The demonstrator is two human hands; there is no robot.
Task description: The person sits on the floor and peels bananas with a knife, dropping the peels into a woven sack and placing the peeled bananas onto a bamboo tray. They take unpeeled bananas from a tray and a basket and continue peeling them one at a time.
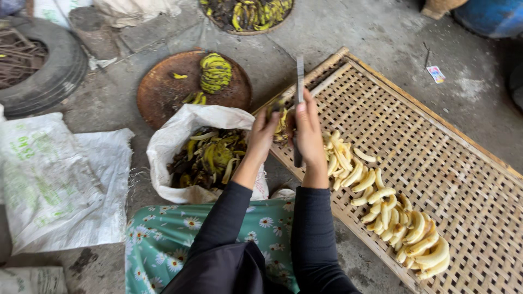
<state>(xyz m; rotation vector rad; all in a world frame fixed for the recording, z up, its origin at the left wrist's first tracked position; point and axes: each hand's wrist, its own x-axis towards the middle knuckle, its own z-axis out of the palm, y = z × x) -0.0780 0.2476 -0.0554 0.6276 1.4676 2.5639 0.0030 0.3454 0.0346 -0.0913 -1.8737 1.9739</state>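
Peeling in hand: left hand [262, 136] grips a banana [280, 126] just left of the mat [436, 136]; right hand [306, 128] clasps the knife [299, 87]. Next cut likely needs blade steadied against skin.

Two hands, left [263, 136] and right [306, 130]; one knife [299, 81]; one woven rack [436, 163]; two round trays, 11 o'clock [163, 92] and 12 o'clock [248, 30]; one open sack [180, 136], 9 o'clock.

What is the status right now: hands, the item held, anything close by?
Left hand grips a banana; right hand holds a knife upright against it. Peeled bananas lie on the woven rack. Sack of peels beside left arm.
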